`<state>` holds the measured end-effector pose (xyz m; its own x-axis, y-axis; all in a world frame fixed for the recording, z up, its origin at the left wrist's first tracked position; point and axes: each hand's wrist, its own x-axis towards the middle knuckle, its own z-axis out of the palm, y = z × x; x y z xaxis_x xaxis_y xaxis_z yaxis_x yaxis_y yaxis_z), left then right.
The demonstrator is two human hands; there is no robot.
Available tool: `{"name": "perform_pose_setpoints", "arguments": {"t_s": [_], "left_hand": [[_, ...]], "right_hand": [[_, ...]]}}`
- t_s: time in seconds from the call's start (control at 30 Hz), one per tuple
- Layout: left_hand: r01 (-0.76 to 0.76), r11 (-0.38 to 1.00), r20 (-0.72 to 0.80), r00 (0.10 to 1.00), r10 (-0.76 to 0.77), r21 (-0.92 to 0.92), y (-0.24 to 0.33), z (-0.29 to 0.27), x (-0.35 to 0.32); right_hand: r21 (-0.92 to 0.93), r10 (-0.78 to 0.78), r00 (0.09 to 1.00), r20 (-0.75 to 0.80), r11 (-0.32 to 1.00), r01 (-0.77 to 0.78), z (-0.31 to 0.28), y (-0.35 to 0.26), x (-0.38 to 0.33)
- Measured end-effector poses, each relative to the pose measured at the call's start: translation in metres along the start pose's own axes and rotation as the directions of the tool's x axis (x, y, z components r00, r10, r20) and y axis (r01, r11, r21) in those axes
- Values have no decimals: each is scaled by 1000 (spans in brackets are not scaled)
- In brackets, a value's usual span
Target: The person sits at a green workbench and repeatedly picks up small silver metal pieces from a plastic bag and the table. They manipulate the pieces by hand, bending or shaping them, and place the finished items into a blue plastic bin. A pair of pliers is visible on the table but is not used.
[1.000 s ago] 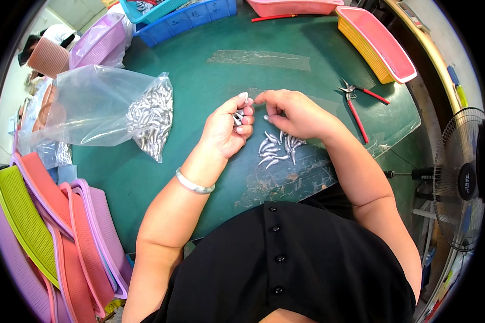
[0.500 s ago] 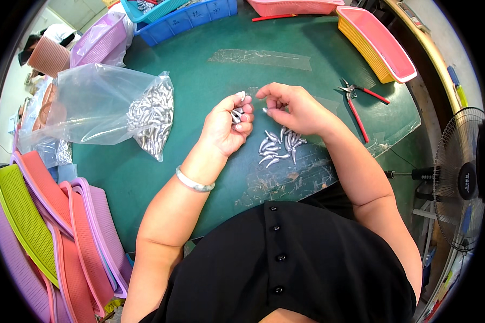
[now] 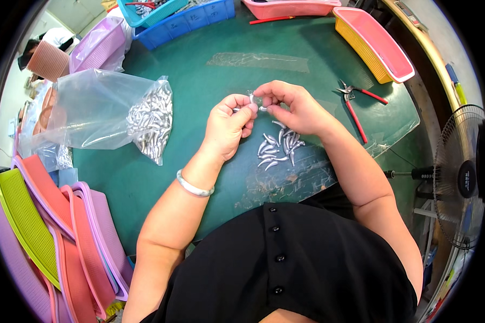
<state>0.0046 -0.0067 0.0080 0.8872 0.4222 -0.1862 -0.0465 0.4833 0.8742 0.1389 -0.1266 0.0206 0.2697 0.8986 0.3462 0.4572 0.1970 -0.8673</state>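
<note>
My left hand (image 3: 227, 125) is closed, its thumb and forefinger pinching a small silvery curved metal piece (image 3: 251, 98) upright. Under its bent fingers a bit of another silvery piece shows; the rest is hidden. Close on the right, my right hand (image 3: 290, 106) has its fingers curled and its fingertips beside the pinched piece. Whether those fingertips grip anything is too small to make out. Just below the right hand, a loose pile of silvery curved pieces (image 3: 272, 148) lies on the green table (image 3: 188, 70). A clear plastic bag (image 3: 99, 102), part filled with similar pieces, rests at the left.
Red-handled pliers (image 3: 355, 114) lie open on the right. Pink and yellow baskets (image 3: 369, 51), a blue bin (image 3: 186, 24) and a purple basket (image 3: 97, 46) line the far side. Stacked colored trays (image 3: 64, 231) stand at the left. A fan (image 3: 461, 177) is at the right.
My left thumb has closed over the pieces in the palm, hiding most of them, and now pinches one upright. The left hand has turned and come nearer to the right fingertips.
</note>
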Motion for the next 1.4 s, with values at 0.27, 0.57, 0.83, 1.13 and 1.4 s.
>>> {"name": "perform_pose_setpoints", "arguments": {"t_s": [0.27,0.57,0.83,1.13,1.4], "left_hand": [[-2,998,26,1000,0,58,-1,2,-1],[87,968,24,996,-83,-237,5,-5,1],[184,983,125,976,-179,-26,4,0,-3],[175,982,164,973,-162,-66,2,-4,-2],[212,974,216,958,-189,-85,3,-6,-1]], "right_hand": [[-70,-75,996,51,994,78,-2,-4,1],[87,-34,999,3,996,34,-2,-2,1],[28,-104,994,33,994,103,-2,-8,0],[-15,-152,986,-64,988,151,0,-8,2],[-54,-185,982,-43,982,182,0,-10,1]]}}
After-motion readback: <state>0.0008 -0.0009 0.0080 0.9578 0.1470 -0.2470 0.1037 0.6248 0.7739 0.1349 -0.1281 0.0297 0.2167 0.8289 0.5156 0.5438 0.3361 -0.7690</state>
